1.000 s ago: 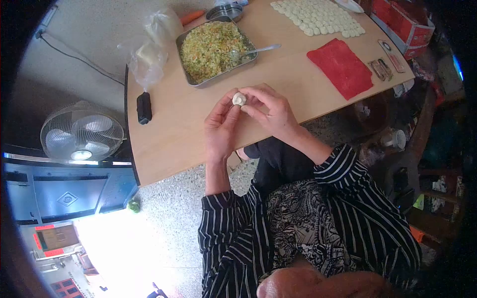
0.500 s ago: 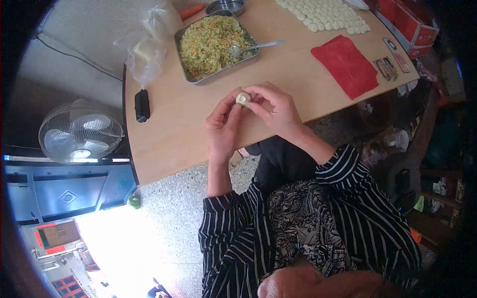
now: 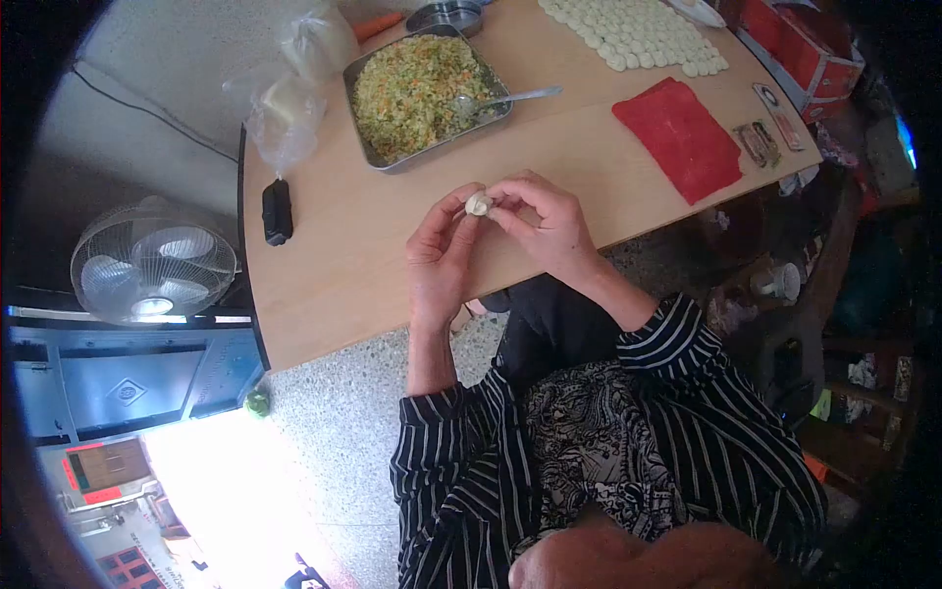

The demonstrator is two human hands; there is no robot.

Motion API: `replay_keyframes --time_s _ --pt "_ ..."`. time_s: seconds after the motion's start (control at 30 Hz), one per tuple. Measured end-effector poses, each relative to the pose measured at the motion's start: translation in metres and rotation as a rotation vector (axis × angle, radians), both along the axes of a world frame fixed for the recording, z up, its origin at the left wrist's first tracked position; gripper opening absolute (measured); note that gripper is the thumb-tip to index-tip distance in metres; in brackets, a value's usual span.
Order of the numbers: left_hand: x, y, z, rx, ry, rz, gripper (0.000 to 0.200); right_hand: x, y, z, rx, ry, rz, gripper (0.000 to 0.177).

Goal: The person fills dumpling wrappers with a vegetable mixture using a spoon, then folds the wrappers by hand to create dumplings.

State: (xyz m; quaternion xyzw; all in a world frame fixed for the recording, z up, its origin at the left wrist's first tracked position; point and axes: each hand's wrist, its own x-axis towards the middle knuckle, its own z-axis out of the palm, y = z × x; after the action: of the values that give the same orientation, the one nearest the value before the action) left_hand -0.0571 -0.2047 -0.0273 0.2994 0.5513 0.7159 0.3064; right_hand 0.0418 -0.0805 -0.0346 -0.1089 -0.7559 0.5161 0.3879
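Note:
Between my two hands, above the front part of the wooden table, is a small pale dumpling [image 3: 479,203]. My left hand [image 3: 444,245] pinches its left side between thumb and fingers. The fingertips of my right hand [image 3: 549,224] are closed on its right side. Just beyond my hands stands a square metal tray [image 3: 392,165] of chopped vegetable filling, with a metal spoon [image 3: 530,94] resting in it. Rows of small pale dumplings [image 3: 628,37] lie at the far right of the table.
A red cloth [image 3: 679,140] lies on the table's right side, near small packets [image 3: 758,144]. On the left are a black object [image 3: 278,212] and plastic bags [image 3: 287,113]. A carrot [image 3: 378,26] and round metal bowl [image 3: 446,16] sit behind the tray. A fan [image 3: 154,263] stands left.
The dumpling between my fingertips looks more closed and rounded, its top gathered. My right fingers have shifted slightly around it. The whole view has moved a little.

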Motion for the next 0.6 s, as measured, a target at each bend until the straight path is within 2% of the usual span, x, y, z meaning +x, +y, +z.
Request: replay_keyframes --time_s 0.07,0.2,0.37,0.5,0.6 --pt "0.0 0.001 -0.001 0.023 0.009 0.014 0.03 0.001 -0.002 0.004 -0.016 0.021 -0.006 0.018" --pt "0.0 0.001 -0.005 0.029 0.054 0.036 0.029 0.002 -0.003 0.007 0.107 0.081 -0.064 0.018" --pt "0.0 0.0 -0.005 -0.047 0.094 0.043 0.03 0.0 0.0 0.002 0.213 0.095 -0.073 0.014" --pt "0.003 -0.003 0.009 -0.14 0.16 0.042 0.031 0.001 -0.003 0.0 0.144 0.054 -0.077 0.009" --pt "0.007 0.001 0.013 -0.116 0.086 0.008 0.032 0.006 0.0 0.004 0.143 0.061 -0.086 0.008"
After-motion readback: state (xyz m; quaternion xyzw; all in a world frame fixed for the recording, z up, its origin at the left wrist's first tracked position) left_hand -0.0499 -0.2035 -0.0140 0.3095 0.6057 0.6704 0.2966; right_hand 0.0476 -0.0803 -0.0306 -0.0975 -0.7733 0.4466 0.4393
